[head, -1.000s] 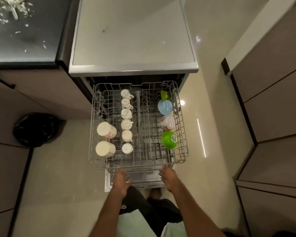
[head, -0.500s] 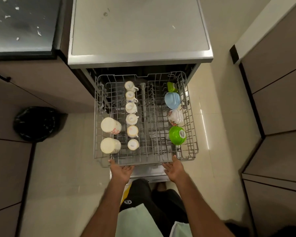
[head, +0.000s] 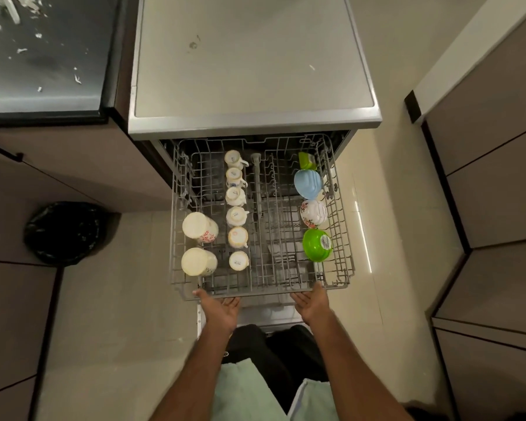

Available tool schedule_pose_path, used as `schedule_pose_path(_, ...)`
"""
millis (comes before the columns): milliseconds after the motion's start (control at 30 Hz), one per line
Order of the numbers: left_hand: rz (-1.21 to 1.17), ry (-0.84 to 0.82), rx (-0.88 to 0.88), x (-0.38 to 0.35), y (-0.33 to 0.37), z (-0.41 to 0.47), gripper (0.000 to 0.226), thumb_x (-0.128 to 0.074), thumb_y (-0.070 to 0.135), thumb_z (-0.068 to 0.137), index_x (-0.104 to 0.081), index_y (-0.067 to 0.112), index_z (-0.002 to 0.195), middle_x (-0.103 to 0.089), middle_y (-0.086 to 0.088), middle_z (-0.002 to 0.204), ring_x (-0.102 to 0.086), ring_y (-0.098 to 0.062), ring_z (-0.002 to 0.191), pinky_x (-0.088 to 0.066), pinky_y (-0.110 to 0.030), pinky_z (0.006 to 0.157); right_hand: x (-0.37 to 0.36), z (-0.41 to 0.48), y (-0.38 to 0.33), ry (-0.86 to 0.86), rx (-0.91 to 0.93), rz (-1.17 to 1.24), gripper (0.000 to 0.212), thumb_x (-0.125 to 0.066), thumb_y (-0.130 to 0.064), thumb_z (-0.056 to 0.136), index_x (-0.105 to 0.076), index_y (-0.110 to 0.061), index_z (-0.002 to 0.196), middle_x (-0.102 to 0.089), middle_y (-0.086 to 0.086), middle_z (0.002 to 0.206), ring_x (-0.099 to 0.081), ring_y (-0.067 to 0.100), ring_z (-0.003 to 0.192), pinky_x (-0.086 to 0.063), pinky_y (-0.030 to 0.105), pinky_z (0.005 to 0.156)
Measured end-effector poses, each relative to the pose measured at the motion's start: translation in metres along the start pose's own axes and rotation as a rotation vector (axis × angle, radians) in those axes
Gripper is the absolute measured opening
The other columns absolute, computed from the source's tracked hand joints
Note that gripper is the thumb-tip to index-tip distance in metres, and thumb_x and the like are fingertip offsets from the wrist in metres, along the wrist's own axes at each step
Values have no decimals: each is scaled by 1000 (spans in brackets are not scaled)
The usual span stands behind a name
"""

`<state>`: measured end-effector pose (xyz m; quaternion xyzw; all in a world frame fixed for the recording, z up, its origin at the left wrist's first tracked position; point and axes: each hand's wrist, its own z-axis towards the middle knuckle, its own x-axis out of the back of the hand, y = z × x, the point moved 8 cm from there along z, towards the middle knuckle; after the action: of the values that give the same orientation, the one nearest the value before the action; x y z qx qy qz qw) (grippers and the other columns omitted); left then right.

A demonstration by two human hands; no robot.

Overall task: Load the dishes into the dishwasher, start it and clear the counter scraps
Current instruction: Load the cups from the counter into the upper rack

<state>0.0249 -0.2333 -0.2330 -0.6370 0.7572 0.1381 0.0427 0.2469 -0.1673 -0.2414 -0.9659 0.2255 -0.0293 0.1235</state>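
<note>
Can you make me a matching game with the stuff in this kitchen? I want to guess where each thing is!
Things:
1. big green bowl
2. blue bowl
3. black bin
4. scraps

Places:
A. on the dark counter, top left
B. on the floor, left of the rack
C. right side of the rack, at the front
D. right side of the rack, behind the flowered bowl

Pairs: 1-C, 2-D, 3-B, 4-A
</note>
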Motion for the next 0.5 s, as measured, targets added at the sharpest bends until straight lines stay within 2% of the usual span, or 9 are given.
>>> schedule_pose_path(167, -41, -64, -9, -22, 8, 8, 106, -27, 80, 90, 0, 4, 158, -7, -27, 163, -16, -45, 148, -15, -52, 123, -17, 10, -24, -29, 23, -28, 70, -28, -52, 105, -25, 0, 153, -39, 23, 152, -50, 35, 133, -22, 44, 120)
schedule_pose_path(300, -40, -121, -26, -47, 25, 26, 102, -32, 78, 90, 0, 10, 159, -7, -25, 163, -17, -45, 148, -16, -53, 122, -38, 17, -53, -104, 50, -55, 74, -28, -52, 105, -24, 6, 151, -38, 25, 152, -49, 35, 133, -27, 45, 119)
schedule_pose_path(500, 62, -165, -78, -98, 55, 33, 109, -30, 81, 87, 4, 4, 157, -11, -29, 161, -23, -43, 147, -19, -51, 122, -78, 28, -93, -179, 98, -88, 72, -28, -49, 106, -24, 7, 151, -40, 26, 151, -51, 34, 132, -25, 44, 119)
